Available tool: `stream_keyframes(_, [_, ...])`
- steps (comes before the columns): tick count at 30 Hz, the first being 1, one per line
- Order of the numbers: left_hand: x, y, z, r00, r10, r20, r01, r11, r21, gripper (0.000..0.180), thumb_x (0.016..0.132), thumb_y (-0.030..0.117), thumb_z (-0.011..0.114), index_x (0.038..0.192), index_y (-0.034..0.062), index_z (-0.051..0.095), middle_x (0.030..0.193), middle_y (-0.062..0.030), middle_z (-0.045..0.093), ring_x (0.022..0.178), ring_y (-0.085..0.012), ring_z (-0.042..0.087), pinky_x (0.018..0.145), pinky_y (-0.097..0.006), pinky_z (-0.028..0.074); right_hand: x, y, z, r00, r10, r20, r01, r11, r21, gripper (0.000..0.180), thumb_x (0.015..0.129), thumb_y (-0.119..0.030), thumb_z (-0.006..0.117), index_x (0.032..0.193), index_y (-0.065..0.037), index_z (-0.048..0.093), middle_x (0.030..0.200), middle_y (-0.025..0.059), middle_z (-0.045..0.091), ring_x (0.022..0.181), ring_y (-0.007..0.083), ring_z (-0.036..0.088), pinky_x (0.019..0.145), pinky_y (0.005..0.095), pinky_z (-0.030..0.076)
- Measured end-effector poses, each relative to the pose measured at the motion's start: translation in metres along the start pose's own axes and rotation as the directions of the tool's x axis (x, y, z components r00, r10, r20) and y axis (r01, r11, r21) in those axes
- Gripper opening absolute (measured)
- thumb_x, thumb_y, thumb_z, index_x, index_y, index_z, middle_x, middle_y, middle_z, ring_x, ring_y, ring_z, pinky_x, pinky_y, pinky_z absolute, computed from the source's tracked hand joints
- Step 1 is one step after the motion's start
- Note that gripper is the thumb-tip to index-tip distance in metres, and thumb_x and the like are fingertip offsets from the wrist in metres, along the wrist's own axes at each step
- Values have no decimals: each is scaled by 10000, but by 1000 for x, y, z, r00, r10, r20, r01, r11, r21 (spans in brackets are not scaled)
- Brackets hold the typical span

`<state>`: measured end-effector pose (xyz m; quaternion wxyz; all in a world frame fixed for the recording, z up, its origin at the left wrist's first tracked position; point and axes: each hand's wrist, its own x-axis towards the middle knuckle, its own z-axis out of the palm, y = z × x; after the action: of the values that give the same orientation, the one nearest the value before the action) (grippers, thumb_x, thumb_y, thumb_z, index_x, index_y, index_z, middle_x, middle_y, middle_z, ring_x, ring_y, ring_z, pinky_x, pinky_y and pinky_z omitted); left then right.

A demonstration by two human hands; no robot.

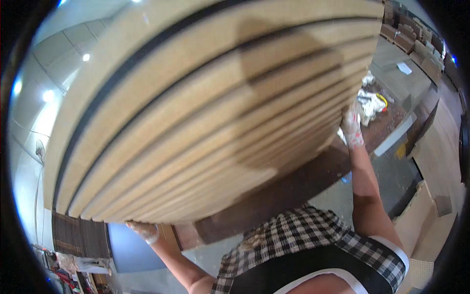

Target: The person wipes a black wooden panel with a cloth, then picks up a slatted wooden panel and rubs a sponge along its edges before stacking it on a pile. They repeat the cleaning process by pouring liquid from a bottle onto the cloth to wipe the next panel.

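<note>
A large light-brown wooden panel [196,127] with dark parallel grooves is raised and tilted in front of me, filling most of the view. My left hand [143,231], in a whitish glove, grips its lower left edge; the fingertips are partly hidden by the panel. On the right side, my right hand [353,128], in a white glove with red marks, is closed on the panel's edge, its fingers partly out of sight. A dark shadow falls across the grooved face. Below the panel, part of a dark brown tabletop [274,198] shows.
White crumpled cloths [371,104] and a yellow ring-shaped item lie on the brown surface beyond my right hand. A stack of dark boards [81,236] and a blue panel [132,247] stand at lower left. Brown boards [443,142] and stacked cartons line the right.
</note>
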<state>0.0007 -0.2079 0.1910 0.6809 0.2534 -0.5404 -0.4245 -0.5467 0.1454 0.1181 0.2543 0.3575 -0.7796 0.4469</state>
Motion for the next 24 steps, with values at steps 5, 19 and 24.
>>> stream_keyframes(5, [14, -18, -48, 966, 97, 240, -118, 990, 75, 750, 902, 599, 311, 1405, 48, 238, 1411, -163, 315, 1245, -310, 393, 1021, -480, 373, -18, -14, 15, 985, 72, 155, -80, 996, 45, 578, 849, -264, 483, 1340, 6, 341, 1299, 202, 435, 1231, 330, 393, 1031, 382, 303])
stream_keyframes(19, [2, 12, -32, 794, 373, 481, -559, 134, 818, 705, 824, 165, 619, 1351, -80, 220, 1314, -317, 329, 1178, -396, 387, 1011, -478, 297, 6, -32, -19, 861, 255, 440, -222, 967, -127, 668, 930, -576, 209, 1352, -95, 399, 1353, 130, 432, 1269, 307, 350, 1005, 397, 292])
stream_keyframes(24, [5, -11, -30, 973, 127, 193, -214, 809, 548, 696, 856, 126, 569, 1379, -79, 159, 1355, -286, 304, 1214, -406, 346, 1050, -467, 230, -21, 61, 25, 925, 122, 361, -167, 981, 98, 534, 958, -327, 283, 1361, 24, 294, 1350, 214, 379, 1265, 329, 344, 1068, 386, 248])
